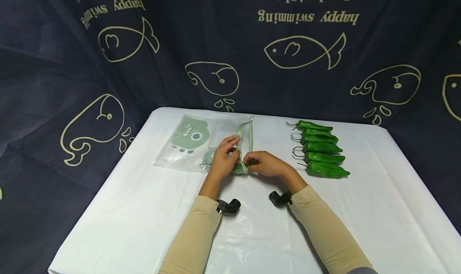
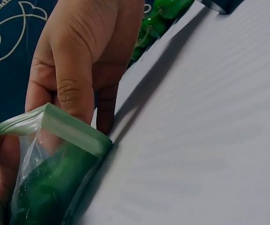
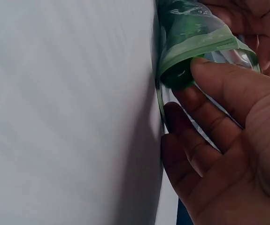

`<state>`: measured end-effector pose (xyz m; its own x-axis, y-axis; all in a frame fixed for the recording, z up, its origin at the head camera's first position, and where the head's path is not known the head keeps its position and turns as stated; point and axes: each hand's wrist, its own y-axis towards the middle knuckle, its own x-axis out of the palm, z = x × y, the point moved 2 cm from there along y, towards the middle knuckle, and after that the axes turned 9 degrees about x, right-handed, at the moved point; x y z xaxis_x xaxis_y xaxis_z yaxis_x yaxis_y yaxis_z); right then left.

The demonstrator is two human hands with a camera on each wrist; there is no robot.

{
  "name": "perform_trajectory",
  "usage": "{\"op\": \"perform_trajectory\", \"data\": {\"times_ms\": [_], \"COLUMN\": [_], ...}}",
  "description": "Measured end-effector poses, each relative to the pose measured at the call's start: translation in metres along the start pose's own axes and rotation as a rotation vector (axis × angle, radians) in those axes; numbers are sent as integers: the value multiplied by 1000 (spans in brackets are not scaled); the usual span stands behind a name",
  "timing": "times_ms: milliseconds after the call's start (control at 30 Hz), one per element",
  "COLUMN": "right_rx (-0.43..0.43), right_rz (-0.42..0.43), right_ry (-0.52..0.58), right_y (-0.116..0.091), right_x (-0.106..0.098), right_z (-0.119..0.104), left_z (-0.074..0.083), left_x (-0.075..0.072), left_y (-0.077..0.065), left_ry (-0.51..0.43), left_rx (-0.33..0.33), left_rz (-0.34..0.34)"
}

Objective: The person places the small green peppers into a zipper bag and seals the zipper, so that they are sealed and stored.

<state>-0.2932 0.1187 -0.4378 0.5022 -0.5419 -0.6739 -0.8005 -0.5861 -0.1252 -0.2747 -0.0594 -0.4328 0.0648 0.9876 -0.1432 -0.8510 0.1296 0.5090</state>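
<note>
Though mostly inside bag (image 1: pixel 192 134) (clear), pepper (image 3: pixel 177 80) against right hand (image 1: pixel 268 164).

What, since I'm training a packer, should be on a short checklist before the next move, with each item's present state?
1. Bag mouth open: ok.
2. Left hand holding the bag's edge: ok.
3. Bagged pepper fully past the mouth: not ok, its end shows at the opening.
4. Right hand clear of the mouth: not ok, its thumb and fingers are at the pepper's end.
5. Other peppers lined up: ok, five in a row.
6. Only one pepper bagged: cannot tell.
</note>
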Motion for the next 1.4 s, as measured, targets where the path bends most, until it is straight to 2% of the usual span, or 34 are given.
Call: {"op": "perform_trajectory", "data": {"times_ms": [33,200,267,467,700,933,1167,1400], "right_rx": [-5,-29,-30,-25,-39,-53,-44,17], "right_rz": [0,-3,-3,11,58,123,193,261], "right_ry": [-2,-10,-12,-33,-33,-68,-141,-214], "right_y": [0,1,1,-2,-16,-43,-79,-112], "right_x": [0,1,2,0,-10,-30,-54,-77], "right_z": [0,-3,-4,-8,-11,-9,5,20], "left_z": [6,8,-4,-7,-9,-7,25,29], "left_x": [-1,-2,-1,-2,-2,-1,-5,-6], "left_y": [0,-1,0,-1,-2,-2,-5,-6], "left_ry": [1,19,22,10,6,-27,-34,-40], "left_rx": [0,-3,-13,-9,14,5,-5,-29], "left_rz": [-13,-34,-21,-18,-22,-21,-46,-56]}}
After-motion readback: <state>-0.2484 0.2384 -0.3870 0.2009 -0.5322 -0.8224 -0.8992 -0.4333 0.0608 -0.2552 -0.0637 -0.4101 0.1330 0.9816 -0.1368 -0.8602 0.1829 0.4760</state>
